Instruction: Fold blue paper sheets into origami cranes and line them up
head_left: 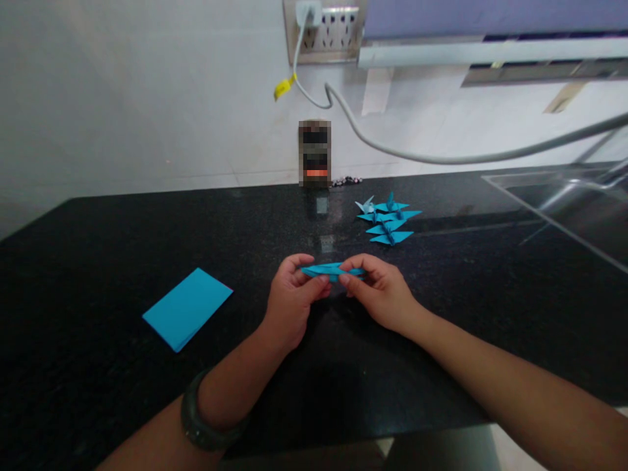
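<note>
Between my two hands is a folded piece of blue origami paper (pixel 321 269), long and narrow, held just above the dark countertop. My left hand (pixel 294 294) grips its left part, the thumb pressed along the near side. My right hand (pixel 380 288) pinches it right of the middle between thumb and finger, and its right tip shows past the fingers. Part of the paper is hidden behind the fingers. Beyond my right hand lies a group of several finished paper cranes (pixel 391 234), mostly blue, with one paler crane (pixel 366 206) at the back left.
A stack of blue paper sheets (pixel 189 309) lies on the black countertop (pixel 98 248) to the left. Against the wall stands a blurred-out upright object (pixel 314 154) beside a beaded strand (pixel 347 181). A grey cable (pixel 392 152) hangs from the socket panel (pixel 338 29). The sink (pixel 579 203) is at right.
</note>
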Motion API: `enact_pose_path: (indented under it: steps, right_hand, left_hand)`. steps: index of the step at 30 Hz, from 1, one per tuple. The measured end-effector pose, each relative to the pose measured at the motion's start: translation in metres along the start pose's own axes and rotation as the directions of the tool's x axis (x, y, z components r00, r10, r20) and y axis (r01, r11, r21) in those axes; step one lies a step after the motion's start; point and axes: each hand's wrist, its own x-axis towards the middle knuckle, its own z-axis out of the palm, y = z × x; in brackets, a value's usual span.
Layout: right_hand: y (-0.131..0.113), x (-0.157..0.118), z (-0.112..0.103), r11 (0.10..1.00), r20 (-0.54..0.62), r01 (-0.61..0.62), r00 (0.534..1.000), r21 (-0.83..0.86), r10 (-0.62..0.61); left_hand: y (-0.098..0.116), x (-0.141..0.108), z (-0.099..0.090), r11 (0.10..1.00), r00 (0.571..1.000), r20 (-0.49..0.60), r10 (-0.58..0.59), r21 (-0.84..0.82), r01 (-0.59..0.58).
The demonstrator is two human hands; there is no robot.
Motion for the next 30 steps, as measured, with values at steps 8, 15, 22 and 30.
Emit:
enact_pose_path:
  steps: [8,15,22,30]
  right_hand:
    - [-0.0019,0.0018,0.0038,0.937,0.044,-0.153,0.988,0.315,0.146]
    - [0.0041,0.0005,0.0046,0.956,-0.01,-0.061,0.998,0.288,0.067]
    - [0.005,-0.0016,-0.0009,0.975,-0.064,0.184,0.979,-0.128,-0.193]
    - [0.0035,0.0004,0.0013,0.975,-0.092,0.174,0.978,-0.136,-0.187]
  left_hand:
    - [0.0003,0.0005,-0.0011,0.991,0.995,0.05,0.083,0.105,-0.088]
    - [-0.0013,0.0017,-0.0005,0.991,0.996,0.037,0.082,0.099,-0.086]
    - [-0.0009,0.0015,-0.0005,0.986,0.997,0.042,0.072,0.145,-0.078]
    - [-0.0025,0.001,-0.0029,0.97,0.986,0.098,0.133,0.189,-0.15]
